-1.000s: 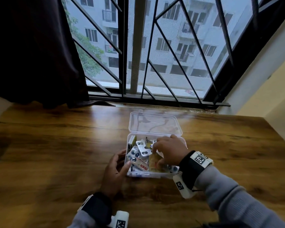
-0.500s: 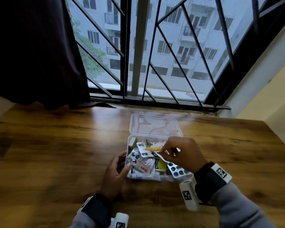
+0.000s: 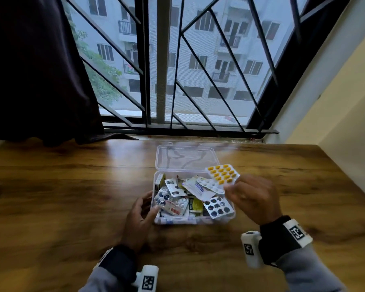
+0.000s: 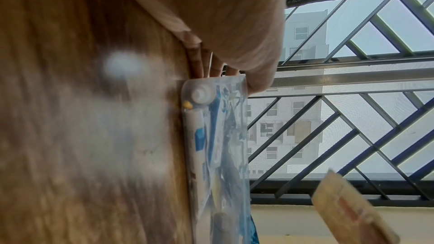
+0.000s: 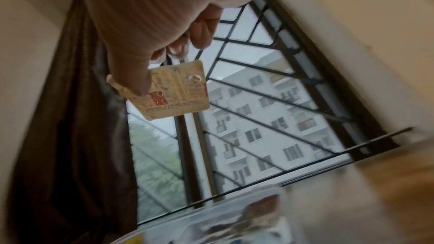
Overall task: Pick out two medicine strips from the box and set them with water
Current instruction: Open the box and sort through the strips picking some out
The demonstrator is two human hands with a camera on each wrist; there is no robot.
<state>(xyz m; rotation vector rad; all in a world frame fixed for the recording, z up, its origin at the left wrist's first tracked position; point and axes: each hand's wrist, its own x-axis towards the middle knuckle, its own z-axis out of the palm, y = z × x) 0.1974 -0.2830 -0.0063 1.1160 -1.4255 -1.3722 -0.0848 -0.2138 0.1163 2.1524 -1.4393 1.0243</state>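
Here the right hand (image 3: 253,198) holds a strip of yellow tablets (image 3: 222,174) clear above the back right corner of the clear plastic box (image 3: 193,221), fingers and thumb pinched on the strip's near edge. In the right wrist view the strip's printed foil back (image 5: 175,91) faces the camera, the thumb pressed on one corner and fingertips (image 5: 200,31) curled behind it. The box sits on the wooden desk (image 3: 61,197) about midway between its left and right edges, toward the window side, with its lid (image 3: 185,158) folded open flat behind it. Inside lies a jumble of other strips, among them a strip with dark blue tablets (image 3: 218,206) at the front right corner and a yellow sachet (image 3: 195,204) just beside it. The left hand (image 3: 138,220) rests on the desk against the box's left wall, its fingers loosely bent and touching the plastic near the front left corner; the left wrist view shows fingertips (image 4: 217,66) laid against the box's end. A dark curtain (image 3: 36,66) hangs past the desk's back left corner, before a barred window (image 3: 198,60).
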